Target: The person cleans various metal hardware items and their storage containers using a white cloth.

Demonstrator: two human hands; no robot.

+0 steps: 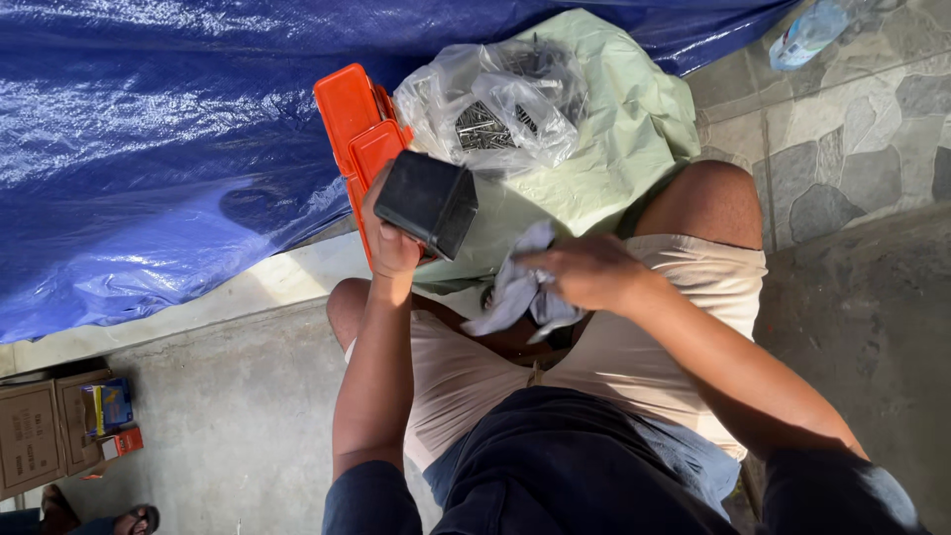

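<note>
My left hand point(389, 238) grips a black box-shaped part point(428, 201), holding it up over my knees. My right hand point(586, 271) is closed on a crumpled grey cloth point(519, 289) just to the right of and below the black part. The cloth and the part are apart. I sit with bent knees in light shorts point(693, 297).
An orange plastic case point(355, 134) stands behind the black part. A clear bag of metal nails point(495, 109) lies on a pale green sheet point(624, 139). A blue tarp point(149, 149) covers the left. Cardboard boxes point(45, 431) sit at lower left; a plastic bottle point(807, 30) at top right.
</note>
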